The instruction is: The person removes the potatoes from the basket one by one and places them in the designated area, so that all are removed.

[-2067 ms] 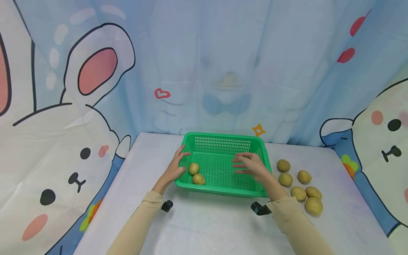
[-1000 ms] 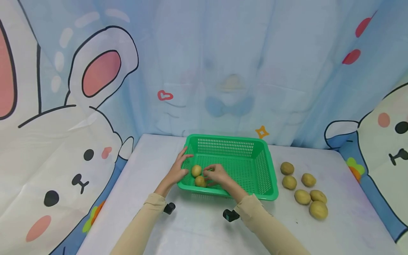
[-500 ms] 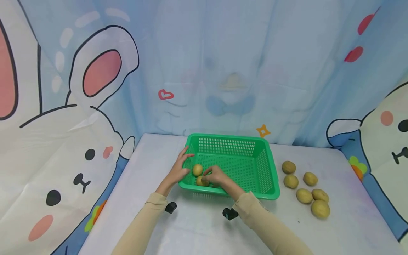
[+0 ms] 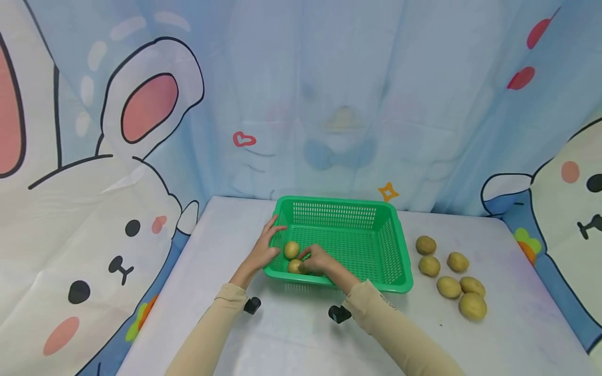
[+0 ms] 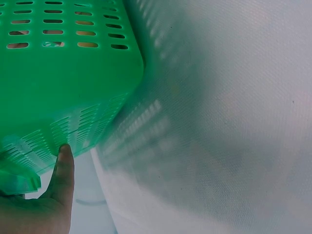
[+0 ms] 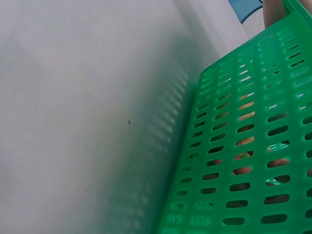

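Potatoes [image 4: 291, 249] — two visible — are lying at eight o'clock inside the green basket [image 4: 338, 200]. At nine o'clock the left hand [image 4: 262, 251] is touching it, that grip spreading, probably for steadying. Right hand [image 4: 321, 259] is reaching over the six-o'clock side, partly hiding the nearer potato [image 4: 294, 267]; whether its grip is pinching, I cannot tell. Six loose potatoes [image 4: 449, 288] are resting around four o'clock on the table [image 4: 291, 337].

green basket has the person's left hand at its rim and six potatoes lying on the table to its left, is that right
No: the six potatoes lie right of the green basket, as the head view shows. The rest is right.
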Demonstrator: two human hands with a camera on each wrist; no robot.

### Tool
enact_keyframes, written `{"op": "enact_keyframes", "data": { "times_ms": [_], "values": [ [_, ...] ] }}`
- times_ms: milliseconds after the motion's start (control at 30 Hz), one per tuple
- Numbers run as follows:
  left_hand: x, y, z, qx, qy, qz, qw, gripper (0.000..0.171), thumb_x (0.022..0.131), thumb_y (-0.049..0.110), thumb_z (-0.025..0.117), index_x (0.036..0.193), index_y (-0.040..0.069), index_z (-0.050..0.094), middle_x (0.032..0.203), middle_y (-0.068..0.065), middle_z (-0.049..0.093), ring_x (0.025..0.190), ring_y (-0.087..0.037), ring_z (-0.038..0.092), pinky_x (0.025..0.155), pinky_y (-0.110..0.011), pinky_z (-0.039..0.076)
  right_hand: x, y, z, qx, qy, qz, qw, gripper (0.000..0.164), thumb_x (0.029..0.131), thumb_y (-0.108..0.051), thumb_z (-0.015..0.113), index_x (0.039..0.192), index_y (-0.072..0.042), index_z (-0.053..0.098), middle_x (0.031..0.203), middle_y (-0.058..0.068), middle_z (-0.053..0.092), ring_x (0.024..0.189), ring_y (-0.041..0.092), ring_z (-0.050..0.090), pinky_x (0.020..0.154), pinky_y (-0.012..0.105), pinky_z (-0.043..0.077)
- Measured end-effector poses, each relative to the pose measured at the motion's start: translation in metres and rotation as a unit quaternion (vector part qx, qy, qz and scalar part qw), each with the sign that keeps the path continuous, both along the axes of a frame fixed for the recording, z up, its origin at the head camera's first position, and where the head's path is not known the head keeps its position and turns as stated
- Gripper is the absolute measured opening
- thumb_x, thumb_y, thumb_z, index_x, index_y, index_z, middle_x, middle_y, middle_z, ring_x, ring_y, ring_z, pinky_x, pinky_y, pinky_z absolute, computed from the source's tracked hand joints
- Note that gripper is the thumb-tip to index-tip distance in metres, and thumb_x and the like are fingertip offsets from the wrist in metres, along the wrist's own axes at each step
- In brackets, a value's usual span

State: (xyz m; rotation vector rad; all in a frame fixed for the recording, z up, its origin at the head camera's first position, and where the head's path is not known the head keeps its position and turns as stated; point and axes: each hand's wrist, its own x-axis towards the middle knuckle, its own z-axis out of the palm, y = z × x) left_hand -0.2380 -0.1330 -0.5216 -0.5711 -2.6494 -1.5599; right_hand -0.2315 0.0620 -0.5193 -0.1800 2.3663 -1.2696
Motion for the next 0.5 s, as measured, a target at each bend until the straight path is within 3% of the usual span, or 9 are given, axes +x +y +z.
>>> {"op": "enact_keyframes", "data": {
  "times_ms": [267,500],
  "values": [
    [0.0005,0.0001,0.0010,-0.001,-0.002,0.001,1.0000,0.070,0.071,-0.011,0.048,0.140,-0.003,0.049,0.165,-0.010,0.009,0.150,-0.035,0.007,0.109,-0.063,0.026,0.0012,-0.0015,0.0028,-0.004,-0.011,0.010,1.000,0.029,0.084,0.001,0.067,0.112,0.009,0.067,0.106,0.020,0.064,0.082,0.028,0.067,0.072,0.035,0.056],
    [0.0004,0.0006,0.0001,0.004,-0.004,0.001,1.0000,0.070,0.070,-0.011,0.047,0.140,-0.002,0.049,0.165,-0.009,0.009,0.150,-0.036,0.007,0.109,-0.064,0.026,0.0011,-0.0038,0.0029,-0.017,-0.030,0.028,0.999,0.032,0.085,0.000,0.067,0.116,0.010,0.066,0.111,0.020,0.062,0.089,0.028,0.067,0.076,0.036,0.057]
  ]
}}
